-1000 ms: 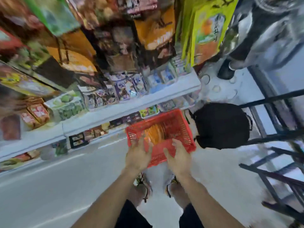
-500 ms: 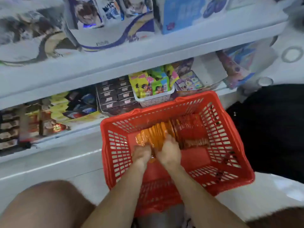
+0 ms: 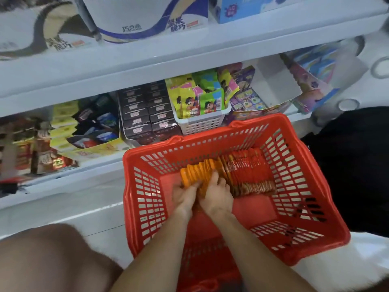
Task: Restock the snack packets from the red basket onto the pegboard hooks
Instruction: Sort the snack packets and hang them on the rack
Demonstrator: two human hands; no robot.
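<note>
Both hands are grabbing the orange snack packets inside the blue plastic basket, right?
Almost. The head view shows the basket is red plastic, not blue. Both the left hand and right hand are on the orange snack packets inside it.

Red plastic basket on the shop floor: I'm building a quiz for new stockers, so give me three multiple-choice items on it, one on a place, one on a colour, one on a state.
1. Where does the red slatted plastic basket stand?
A. on the top shelf
B. on the floor before the bottom shelf
C. on a trolley

2. What colour are the flat snack packets under the hands?
A. orange
B. blue
C. white

3. What are the left hand and right hand doing?
A. hanging idle outside the basket
B. lifting the basket by its rim
C. gripping the row of orange packets inside the basket

Answers:
1 B: it sits on the pale floor just in front of the white slotted tub on the lowest shelf.
2 A: the orange row lies left of the red snack packets.
3 C: both sets of fingers curl into the orange row.
</note>
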